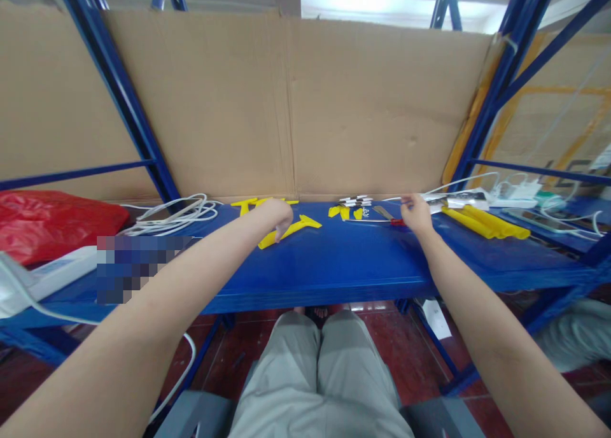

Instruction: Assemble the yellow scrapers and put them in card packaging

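My left hand [279, 214] is bent down over a yellow T-shaped plastic piece [298, 226], its fingers closed round the stem. More yellow T-shaped pieces [245, 205] lie just behind that hand. Further right, my right hand [415, 212] has its fingers pinched together above the blue tabletop; what they hold, if anything, is too small to make out. Beside it lies a screwdriver with a red handle [397, 222], its shaft pointing left. Small yellow pieces [340, 212] and a cluster of black-and-white parts [356, 201] are between my hands, near the back edge.
Yellow tubes [484, 221] lie at the right, near a white power strip [513, 199] with cables. Coiled white cable [179, 215] and a red plastic bag [57, 225] are on the left. A cardboard panel [286, 107] stands behind the blue tabletop [324, 260], between blue metal posts [119, 94].
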Tool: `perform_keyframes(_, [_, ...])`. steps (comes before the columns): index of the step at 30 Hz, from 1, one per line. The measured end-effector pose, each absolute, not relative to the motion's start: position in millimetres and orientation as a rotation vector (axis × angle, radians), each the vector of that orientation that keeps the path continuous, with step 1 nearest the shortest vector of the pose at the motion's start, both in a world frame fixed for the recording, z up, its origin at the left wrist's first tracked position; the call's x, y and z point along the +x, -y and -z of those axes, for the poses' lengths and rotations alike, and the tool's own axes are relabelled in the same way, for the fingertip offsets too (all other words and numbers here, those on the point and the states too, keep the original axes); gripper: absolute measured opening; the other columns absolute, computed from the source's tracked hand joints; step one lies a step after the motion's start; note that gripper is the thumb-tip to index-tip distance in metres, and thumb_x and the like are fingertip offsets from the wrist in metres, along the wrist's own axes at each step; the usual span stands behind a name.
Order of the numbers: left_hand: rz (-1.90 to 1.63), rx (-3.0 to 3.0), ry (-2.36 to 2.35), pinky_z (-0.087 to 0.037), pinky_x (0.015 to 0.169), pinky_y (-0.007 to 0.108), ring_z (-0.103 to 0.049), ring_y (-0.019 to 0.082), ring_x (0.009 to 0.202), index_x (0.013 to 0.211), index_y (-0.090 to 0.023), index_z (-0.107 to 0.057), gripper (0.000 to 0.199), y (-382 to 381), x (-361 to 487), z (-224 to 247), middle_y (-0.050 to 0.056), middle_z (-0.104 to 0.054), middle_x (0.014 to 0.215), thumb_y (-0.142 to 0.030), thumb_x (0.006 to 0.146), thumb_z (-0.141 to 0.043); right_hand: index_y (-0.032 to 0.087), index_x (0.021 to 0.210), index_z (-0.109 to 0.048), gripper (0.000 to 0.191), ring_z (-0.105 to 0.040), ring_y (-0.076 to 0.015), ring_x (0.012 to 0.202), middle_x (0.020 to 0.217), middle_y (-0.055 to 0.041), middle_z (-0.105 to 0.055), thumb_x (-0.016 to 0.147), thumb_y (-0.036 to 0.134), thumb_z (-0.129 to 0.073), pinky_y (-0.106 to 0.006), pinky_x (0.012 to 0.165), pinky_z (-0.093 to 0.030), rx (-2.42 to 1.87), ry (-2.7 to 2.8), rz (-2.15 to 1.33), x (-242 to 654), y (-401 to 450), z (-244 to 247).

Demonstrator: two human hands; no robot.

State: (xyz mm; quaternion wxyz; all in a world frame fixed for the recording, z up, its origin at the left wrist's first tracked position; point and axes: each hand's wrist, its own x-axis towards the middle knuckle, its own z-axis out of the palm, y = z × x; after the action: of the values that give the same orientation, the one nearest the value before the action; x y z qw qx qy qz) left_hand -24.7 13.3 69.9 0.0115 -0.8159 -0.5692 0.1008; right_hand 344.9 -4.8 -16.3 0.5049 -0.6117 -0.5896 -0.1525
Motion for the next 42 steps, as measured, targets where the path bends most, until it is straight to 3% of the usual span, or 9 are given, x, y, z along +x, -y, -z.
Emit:
perform_keyframes(3, [-0.529,-2.449,1.932,-0.046,0.098,0.045,-0.059,0.04,0.115,0.122,-0.025,-0.068,0.062,-0.3,-15.7,-76.8,0.013,-0.067,0.123,-0.042,0.064,-0.08,0.018,0.09,-0.061,0.022,-0.065,-0.0273,0.088,0.094,-0.0134,-0.069,0.073,0.012,-0.048,-0.043,0.085,-0.051,-1.499,1.426,0.358,343.7,6.2,15.5])
perform_keyframes(6, [-0.347,-2.544,1.78,-0.043,0.102,0.039,-0.053,0.033,0.126,0.133,-0.024,-0.06,0.055,8.9,-9.3,-70.8,0.01,-0.058,0.138,-0.035,0.079,-0.066,0.017,0.095,-0.063,0.026,-0.065,-0.0269,0.09,0.097,-0.0137,-0.069,0.074,0.012,-0.047,-0.042,0.087,-0.05,-1.55,1.429,0.344,340.7,9.2,13.5])
perform_keyframes(13, [0.102,-2.381,1.871,-0.044,0.102,0.04,-0.053,0.03,0.126,0.134,-0.016,-0.056,0.047,14.3,-8.0,-26.8,0.014,-0.056,0.139,-0.035,0.092,-0.047,0.017,0.103,-0.067,0.03,-0.065,-0.0257,0.098,0.103,-0.0117,-0.071,0.08,0.014,-0.048,-0.038,0.088,-0.048,-1.89,1.424,0.219,330.7,15.8,8.9])
perform_keyframes(21, [0.346,-2.534,1.728,-0.041,0.106,0.039,-0.053,0.027,0.126,0.128,-0.022,-0.063,0.04,8.5,-14.9,-8.5,0.007,-0.06,0.135,-0.023,0.089,-0.054,0.024,0.097,-0.073,0.025,-0.061,-0.0284,0.109,0.109,-0.0071,-0.071,0.08,0.021,-0.054,-0.046,0.095,-0.041,-2.192,1.431,0.175,322.0,17.8,4.2])
perform_keyframes(25, [0.415,-2.628,1.698,-0.04,0.107,0.036,-0.055,0.025,0.124,0.126,-0.023,-0.064,0.041,5.3,-15.1,-4.9,0.006,-0.062,0.134,-0.02,0.086,-0.058,0.025,0.086,-0.074,0.016,-0.062,-0.0302,0.105,0.098,-0.007,-0.072,0.079,0.031,-0.061,-0.051,0.096,-0.038,-2.28,1.495,0.106,316.0,10.0,-6.1])
perform_keyframes(28, [0.448,-2.669,1.674,-0.039,0.107,0.035,-0.056,0.024,0.124,0.124,-0.022,-0.065,0.039,3.8,-13.5,-3.1,0.006,-0.062,0.133,-0.021,0.086,-0.058,0.023,0.08,-0.073,0.032,-0.064,-0.0319,0.099,0.089,-0.0088,-0.072,0.08,0.053,-0.059,-0.056,0.098,-0.035,-2.337,1.531,0.015,312.5,0.8,-12.5])
perform_keyframes(31, [0.484,-2.698,1.637,-0.04,0.106,0.031,-0.057,0.023,0.123,0.123,-0.021,-0.066,0.038,2.2,-12.9,-0.9,0.007,-0.064,0.131,-0.021,0.085,-0.059,0.02,0.087,-0.073,0.048,-0.063,-0.0353,0.102,0.095,-0.0146,-0.071,0.077,0.064,-0.058,-0.059,0.1,-0.034,-2.419,1.493,0.021,311.8,-8.5,-14.2])
perform_keyframes(35, [0.508,-2.721,1.605,-0.041,0.105,0.029,-0.058,0.023,0.122,0.121,-0.022,-0.068,0.038,0.2,-13.7,2.2,0.006,-0.065,0.128,-0.024,0.083,-0.064,0.014,0.103,-0.069,0.055,-0.062,-0.0374,0.108,0.105,-0.0207,-0.069,0.075,0.061,-0.063,-0.057,0.099,-0.037,-2.492,1.439,0.059,315.9,-18.1,-11.5])
perform_keyframes(42, [0.517,-2.756,1.573,-0.041,0.105,0.029,-0.058,0.023,0.122,0.119,-0.021,-0.068,0.037,-0.3,-13.4,2.3,0.006,-0.066,0.128,-0.022,0.083,-0.063,0.019,0.095,-0.069,0.037,-0.064,-0.0335,0.106,0.1,-0.0143,-0.07,0.073,0.049,-0.07,-0.055,0.098,-0.039,-2.469,1.52,0.03,329.2,-31.6,-4.5])
